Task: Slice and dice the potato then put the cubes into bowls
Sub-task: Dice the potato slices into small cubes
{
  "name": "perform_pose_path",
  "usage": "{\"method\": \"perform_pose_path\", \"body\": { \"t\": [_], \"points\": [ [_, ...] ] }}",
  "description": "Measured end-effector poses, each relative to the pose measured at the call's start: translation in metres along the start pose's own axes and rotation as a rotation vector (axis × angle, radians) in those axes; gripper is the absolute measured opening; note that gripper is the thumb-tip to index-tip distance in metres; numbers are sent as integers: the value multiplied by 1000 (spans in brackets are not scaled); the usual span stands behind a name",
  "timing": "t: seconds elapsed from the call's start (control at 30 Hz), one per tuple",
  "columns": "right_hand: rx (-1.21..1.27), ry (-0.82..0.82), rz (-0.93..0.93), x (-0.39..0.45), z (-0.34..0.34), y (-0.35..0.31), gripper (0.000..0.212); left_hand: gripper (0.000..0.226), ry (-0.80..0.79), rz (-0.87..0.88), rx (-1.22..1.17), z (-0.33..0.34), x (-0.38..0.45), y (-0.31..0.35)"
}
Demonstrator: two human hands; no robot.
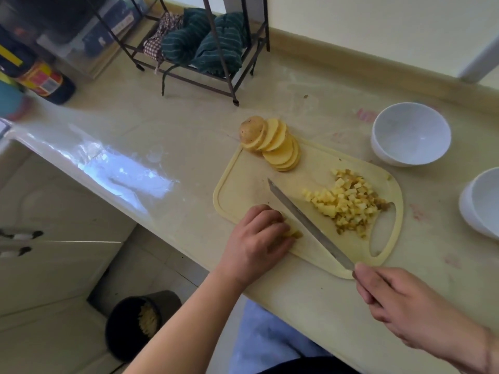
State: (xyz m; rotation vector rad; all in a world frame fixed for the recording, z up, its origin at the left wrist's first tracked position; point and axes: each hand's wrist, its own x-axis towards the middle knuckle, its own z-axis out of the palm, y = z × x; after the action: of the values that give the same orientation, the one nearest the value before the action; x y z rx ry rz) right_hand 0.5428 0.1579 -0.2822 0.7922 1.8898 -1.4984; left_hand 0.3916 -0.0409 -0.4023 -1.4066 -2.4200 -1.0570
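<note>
Here the left hand [256,236] is curling over potato strips [293,232], steadying them; the right hand [399,306] is gripping the knife [305,222] for dicing.

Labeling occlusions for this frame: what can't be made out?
Head view only:
- Potato piece under the left hand: mostly covered by the fingers.
- Knife handle: hidden inside the right hand.
- Near bowl: cut off by the right edge.
- Jar label: blurred.
</note>
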Motion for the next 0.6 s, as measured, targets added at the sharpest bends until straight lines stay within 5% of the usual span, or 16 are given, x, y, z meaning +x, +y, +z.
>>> {"method": "perform_pose_path", "body": {
  "t": [0.6],
  "points": [
    [-7, -33, -25, -7, 4, 4, 71, 5, 37, 48, -17, 6, -2, 3]
  ]
}}
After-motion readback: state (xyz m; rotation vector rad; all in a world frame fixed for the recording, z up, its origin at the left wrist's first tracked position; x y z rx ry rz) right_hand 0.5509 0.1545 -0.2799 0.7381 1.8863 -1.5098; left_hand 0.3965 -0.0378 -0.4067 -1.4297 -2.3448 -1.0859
